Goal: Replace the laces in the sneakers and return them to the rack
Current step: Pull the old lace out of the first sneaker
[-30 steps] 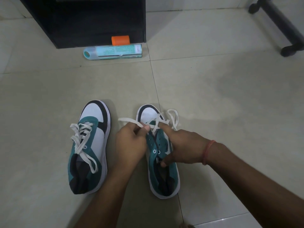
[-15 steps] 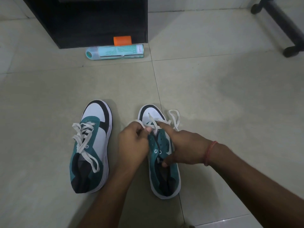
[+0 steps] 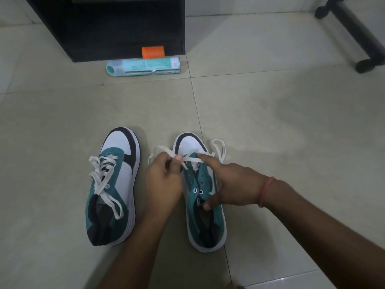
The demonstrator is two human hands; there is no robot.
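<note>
A room in a home, by the look of it: a floor of large pale beige glazed tiles (image 3: 270,105) with thin grout lines, a low black wooden cabinet (image 3: 116,28) standing on it, and the black metal foot of a furniture frame (image 3: 354,32) at the far right.

One camera sits on the person's head and looks forward and down at the tiled floor (image 3: 270,113), close enough to show both arms reaching in from the bottom edge and a black cabinet (image 3: 116,28) at the top.
</note>
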